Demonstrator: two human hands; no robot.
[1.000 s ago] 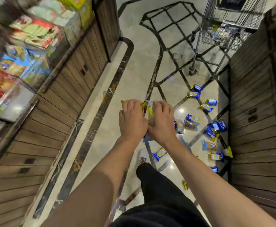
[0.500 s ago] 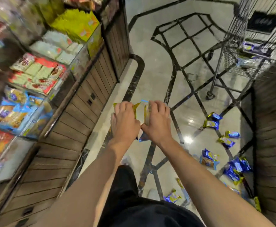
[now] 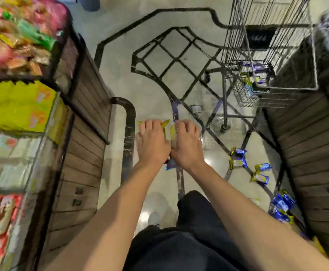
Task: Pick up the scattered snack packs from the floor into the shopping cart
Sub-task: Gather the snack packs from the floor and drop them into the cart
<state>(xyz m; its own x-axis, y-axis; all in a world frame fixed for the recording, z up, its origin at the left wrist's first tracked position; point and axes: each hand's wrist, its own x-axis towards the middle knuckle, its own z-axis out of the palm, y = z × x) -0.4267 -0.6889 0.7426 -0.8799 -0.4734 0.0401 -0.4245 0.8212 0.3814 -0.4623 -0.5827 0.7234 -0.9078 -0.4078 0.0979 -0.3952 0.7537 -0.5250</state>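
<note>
Keep both hands, left and right, clamped round the snack packs until they're over the shopping cart.

The floor is pale and shiny, with thick black lines that make diamond shapes. Small bright spots of light shine on it. On the left stands a shelf with brown wooden slats on its side. It is full of bright packets in pink, green, yellow and red, all blurry. On the right is another wooden slatted wall. A black curved strip runs along the floor beside the left shelf.
</note>
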